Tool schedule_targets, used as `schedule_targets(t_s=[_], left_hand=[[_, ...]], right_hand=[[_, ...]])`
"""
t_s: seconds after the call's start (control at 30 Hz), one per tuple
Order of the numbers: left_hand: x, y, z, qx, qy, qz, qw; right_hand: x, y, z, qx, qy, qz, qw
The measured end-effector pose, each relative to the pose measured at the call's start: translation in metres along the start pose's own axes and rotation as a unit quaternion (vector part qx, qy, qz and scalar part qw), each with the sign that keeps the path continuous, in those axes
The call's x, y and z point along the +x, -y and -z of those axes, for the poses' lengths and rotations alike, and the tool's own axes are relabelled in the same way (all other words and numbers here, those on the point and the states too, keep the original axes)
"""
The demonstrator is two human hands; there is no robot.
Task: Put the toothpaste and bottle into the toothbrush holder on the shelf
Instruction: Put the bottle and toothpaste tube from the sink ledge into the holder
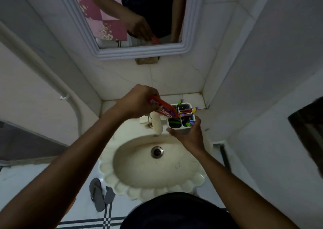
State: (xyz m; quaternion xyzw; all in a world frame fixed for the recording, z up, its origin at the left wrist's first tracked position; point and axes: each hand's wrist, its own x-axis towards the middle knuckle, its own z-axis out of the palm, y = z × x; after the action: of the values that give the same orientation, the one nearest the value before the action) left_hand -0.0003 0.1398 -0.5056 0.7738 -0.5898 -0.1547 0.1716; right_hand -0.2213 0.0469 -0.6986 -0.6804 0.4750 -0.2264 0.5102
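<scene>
My left hand (138,101) grips a red toothpaste tube (165,109) and holds it slanted, its lower end dipping into a front compartment of the white toothbrush holder (181,131). My right hand (189,136) clasps the holder from the front and right, lifted above the back rim of the sink. Several toothbrushes (189,122) with purple, green and yellow handles stand in the holder's compartments. No bottle can be made out. The tiled shelf (190,97) lies behind the holder.
A cream sink (139,179) with a scalloped rim and metal drain (157,152) sits below the hands. A white tap (157,124) stands just left of the holder. A framed mirror (185,43) hangs above. Grey slippers (97,193) lie on the floor at the left.
</scene>
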Motion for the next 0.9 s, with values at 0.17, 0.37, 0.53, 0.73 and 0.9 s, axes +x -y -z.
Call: schedule_targets(t_s=[0.17, 0.37, 0.53, 0.73, 0.9], left_hand=[[0.015, -0.015, -0.035, 0.074, 0.032, -0.010, 0.997], [0.021, -0.027, -0.064, 0.042, 0.020, -0.015, 0.999], [0.002, -0.015, -0.068, -0.022, -0.042, 0.007, 0.999], [-0.021, -0.001, -0.070, -0.044, -0.064, 0.039, 0.996], [-0.030, 0.007, -0.067, -0.045, -0.089, 0.041, 0.994]], right_hand=[[0.002, -0.002, 0.003, -0.010, 0.006, 0.000, 1.000], [0.006, -0.011, 0.009, -0.013, 0.002, 0.006, 1.000], [0.002, -0.006, 0.004, -0.016, -0.016, 0.006, 1.000], [-0.004, -0.004, -0.012, -0.008, -0.058, 0.021, 0.998], [-0.006, 0.008, -0.017, 0.027, -0.093, 0.023, 0.995]])
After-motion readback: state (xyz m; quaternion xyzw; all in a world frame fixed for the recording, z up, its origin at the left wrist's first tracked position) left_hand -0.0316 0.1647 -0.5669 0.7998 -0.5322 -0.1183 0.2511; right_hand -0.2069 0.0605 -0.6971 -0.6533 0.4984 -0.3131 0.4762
